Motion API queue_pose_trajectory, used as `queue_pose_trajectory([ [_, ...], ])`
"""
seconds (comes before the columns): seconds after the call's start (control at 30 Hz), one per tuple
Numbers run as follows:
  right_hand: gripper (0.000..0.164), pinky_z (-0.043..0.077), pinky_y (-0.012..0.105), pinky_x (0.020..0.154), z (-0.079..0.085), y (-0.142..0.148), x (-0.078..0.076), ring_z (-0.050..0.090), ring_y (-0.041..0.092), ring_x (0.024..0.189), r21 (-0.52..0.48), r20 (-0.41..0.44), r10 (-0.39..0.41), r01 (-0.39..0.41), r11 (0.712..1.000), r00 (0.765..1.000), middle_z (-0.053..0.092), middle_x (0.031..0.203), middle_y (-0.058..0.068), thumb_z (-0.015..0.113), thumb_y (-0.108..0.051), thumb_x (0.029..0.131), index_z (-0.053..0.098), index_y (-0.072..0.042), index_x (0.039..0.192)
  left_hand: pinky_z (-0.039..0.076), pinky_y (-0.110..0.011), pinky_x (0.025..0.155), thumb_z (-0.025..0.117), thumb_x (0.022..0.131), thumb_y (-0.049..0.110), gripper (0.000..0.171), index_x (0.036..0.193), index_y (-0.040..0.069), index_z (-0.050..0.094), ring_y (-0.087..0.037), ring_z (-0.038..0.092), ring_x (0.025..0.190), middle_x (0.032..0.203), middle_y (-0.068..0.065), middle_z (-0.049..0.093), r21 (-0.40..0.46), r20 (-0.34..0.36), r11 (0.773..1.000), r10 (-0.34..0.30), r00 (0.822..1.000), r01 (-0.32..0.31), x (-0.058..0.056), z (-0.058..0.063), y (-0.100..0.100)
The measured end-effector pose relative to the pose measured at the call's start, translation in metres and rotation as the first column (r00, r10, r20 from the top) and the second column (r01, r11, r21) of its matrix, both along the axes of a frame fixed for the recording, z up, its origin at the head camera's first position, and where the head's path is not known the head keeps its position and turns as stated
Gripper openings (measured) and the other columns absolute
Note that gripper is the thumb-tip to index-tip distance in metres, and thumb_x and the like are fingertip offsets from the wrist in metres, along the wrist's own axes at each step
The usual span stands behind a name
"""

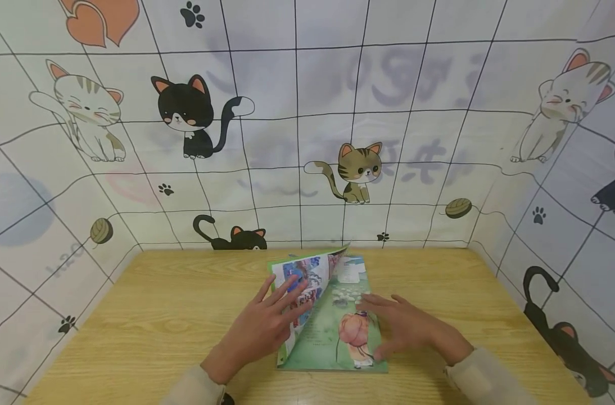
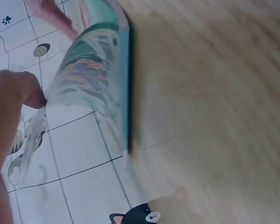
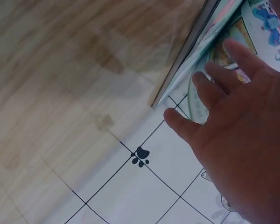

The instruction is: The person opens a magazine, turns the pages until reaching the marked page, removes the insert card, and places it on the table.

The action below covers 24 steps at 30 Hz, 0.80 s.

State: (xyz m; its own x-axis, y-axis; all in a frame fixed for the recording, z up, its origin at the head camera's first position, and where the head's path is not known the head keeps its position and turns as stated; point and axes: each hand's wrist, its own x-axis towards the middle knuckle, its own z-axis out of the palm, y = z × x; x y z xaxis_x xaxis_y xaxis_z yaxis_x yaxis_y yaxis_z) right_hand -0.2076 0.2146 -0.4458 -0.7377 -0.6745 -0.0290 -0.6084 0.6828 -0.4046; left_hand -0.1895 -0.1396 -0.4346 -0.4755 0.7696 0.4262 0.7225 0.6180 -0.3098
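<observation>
An illustrated book (image 1: pixel 320 351) with green pages lies on the table, its right page showing a large pink flower. A lifted page (image 1: pixel 317 270) with blue and purple pictures curls over toward the left side. My left hand (image 1: pixel 267 323) lies across that lifted page, fingers spread. In the left wrist view its thumb (image 2: pixel 23 91) is close to the edge of a bowed page (image 2: pixel 84 77). Over the right edge of the book is my right hand (image 1: pixel 408 326), its fingers reaching toward the flower. The right wrist view shows this hand (image 3: pixel 238 126) with fingers apart and nothing gripped.
The wooden table (image 1: pixel 186 304) extends on both sides of the book. White cloth walls (image 1: pixel 328 219) printed with cats, paw prints and grid lines enclose the table at the back and sides. Light sleeves (image 1: pixel 487 379) cover both forearms.
</observation>
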Motion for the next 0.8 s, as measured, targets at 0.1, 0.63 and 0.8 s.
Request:
queue_pose_trajectory([
  [0.1,0.094,0.019,0.072,0.108,-0.002,-0.001,-0.001,0.039,0.035,0.141,0.013,0.066,0.022,-0.023,1.000,0.998,0.043,0.153,0.013,0.080,-0.063,0.068,0.054,-0.014,0.143,0.015,-0.057,0.118,0.070,0.086,0.024,0.040,0.126,0.027,0.070,-0.029,0.022,0.150,0.158,-0.005,0.038,-0.059,0.100,0.998,0.026,0.995,-0.020,0.001,0.004,-0.002],
  [0.63,0.091,0.024,0.077,0.101,-0.004,-0.002,0.000,0.043,0.037,0.138,0.017,0.046,0.041,-0.042,0.999,0.998,0.047,0.149,0.016,0.081,-0.062,0.067,0.057,-0.015,0.141,0.027,-0.066,0.109,0.076,0.080,0.032,0.016,0.089,0.019,0.077,-0.036,0.040,0.141,0.136,-0.010,0.062,0.114,0.353,0.989,0.052,0.934,-0.098,0.001,-0.001,-0.002],
  [0.8,0.089,0.026,0.075,0.102,-0.004,-0.004,0.000,0.044,0.035,0.138,0.038,0.040,0.028,-0.029,0.999,0.999,0.048,0.149,0.014,0.081,-0.062,0.067,0.058,-0.016,0.140,0.033,-0.071,0.100,0.069,0.086,0.029,0.030,0.112,0.016,0.076,-0.037,0.041,0.140,0.142,-0.010,0.057,0.101,0.429,0.985,0.087,0.899,-0.143,0.004,-0.007,-0.004],
])
